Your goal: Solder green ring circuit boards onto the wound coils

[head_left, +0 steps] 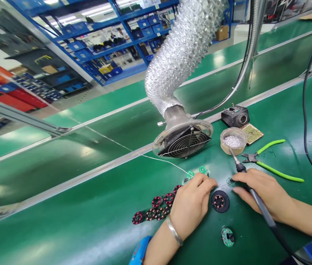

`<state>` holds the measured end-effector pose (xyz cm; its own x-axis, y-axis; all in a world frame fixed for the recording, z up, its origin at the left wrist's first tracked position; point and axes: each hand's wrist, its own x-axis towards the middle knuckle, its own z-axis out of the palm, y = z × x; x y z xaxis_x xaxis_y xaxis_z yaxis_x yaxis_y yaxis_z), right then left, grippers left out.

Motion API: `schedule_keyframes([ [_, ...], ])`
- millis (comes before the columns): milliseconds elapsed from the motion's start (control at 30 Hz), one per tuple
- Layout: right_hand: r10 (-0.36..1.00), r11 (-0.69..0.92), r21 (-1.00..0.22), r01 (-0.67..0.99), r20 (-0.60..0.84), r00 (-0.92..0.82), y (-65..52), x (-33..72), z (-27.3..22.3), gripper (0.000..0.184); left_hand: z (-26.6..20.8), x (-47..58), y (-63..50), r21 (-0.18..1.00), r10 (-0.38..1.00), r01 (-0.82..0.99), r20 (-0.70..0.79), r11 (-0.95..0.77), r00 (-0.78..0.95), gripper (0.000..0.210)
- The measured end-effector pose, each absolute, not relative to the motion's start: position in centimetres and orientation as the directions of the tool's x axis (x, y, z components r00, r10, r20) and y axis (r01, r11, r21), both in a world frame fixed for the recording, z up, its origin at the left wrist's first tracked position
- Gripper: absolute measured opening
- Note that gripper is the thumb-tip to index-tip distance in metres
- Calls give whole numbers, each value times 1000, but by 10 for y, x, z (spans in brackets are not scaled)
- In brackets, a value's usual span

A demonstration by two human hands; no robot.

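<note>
A green bench [95, 228] carries pliers [252, 158], coils [160, 213] and boards [225, 238].

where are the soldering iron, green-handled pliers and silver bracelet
Soldering iron [262, 207], head view: its dark handle
Green-handled pliers [272, 170], head view: the lower handle
Silver bracelet [173, 231], head view: the band's outer face

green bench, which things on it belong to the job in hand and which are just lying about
Likely in use:
soldering iron, in the right hand
pale wire, running to the left hand
small round board, near the right hand
black disc, between the hands
tub, by the iron's tip

Apparently just lying about:
green-handled cutters
black box, behind the tub
</note>
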<state>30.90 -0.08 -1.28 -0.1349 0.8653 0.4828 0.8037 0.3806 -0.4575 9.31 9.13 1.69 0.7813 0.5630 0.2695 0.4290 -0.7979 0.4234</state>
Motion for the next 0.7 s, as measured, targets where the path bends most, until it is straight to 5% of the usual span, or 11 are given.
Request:
schedule_keyframes([
  [100,886,378,-352,856,406,-224,10,306,-20,18,8,97,95,438,523,369,310,-820,794,24],
  [267,873,442,-400,803,397,-283,15,311,-18,25,-1,96,100,429,450,281,369,-859,813,25],
  [500,850,329,-588,739,525,40,-31,306,-1,42,-1,99,99,393,415,257,397,-883,819,24],
  [700,880,277,-629,726,470,72,-57,296,1,39,-1,99,98,343,406,280,388,-897,827,26],
])
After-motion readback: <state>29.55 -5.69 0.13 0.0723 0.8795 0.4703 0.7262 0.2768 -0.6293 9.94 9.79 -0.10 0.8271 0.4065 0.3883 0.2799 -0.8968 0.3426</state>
